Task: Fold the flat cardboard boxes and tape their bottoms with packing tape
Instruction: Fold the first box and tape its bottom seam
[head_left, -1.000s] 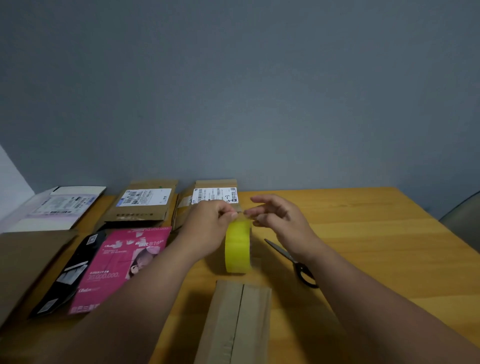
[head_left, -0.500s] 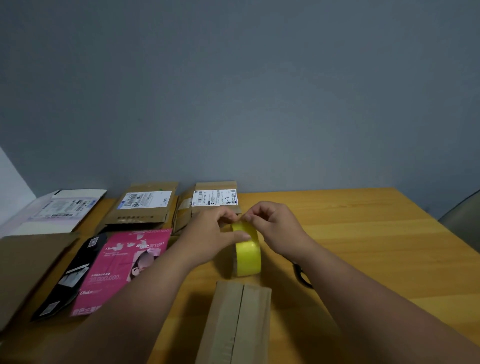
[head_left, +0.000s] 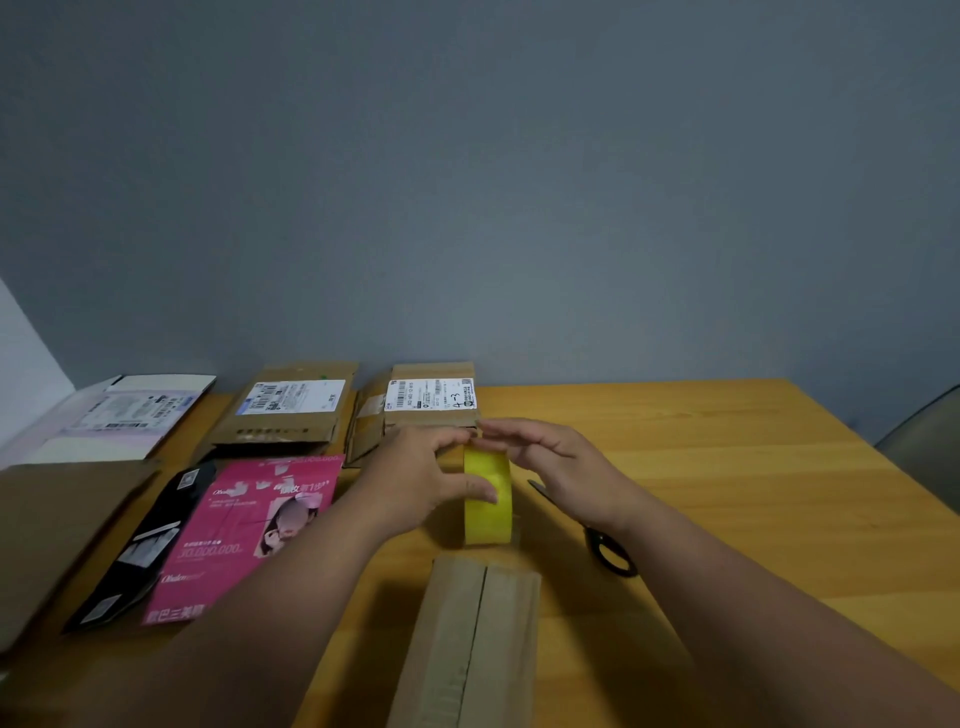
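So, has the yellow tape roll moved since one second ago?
Yes, slightly: the tape roll has shifted right, nearer the scissors, which lie unmoved on the table.

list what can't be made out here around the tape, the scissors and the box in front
Head view only:
- Tape roll: its loose end is hidden under the fingertips of the left hand and right hand.
- Scissors: the right wrist covers the middle; only the blade tip and one handle show.
- Folded box: its near end is cut off by the bottom edge.
- Shipping labels: print too small to read.
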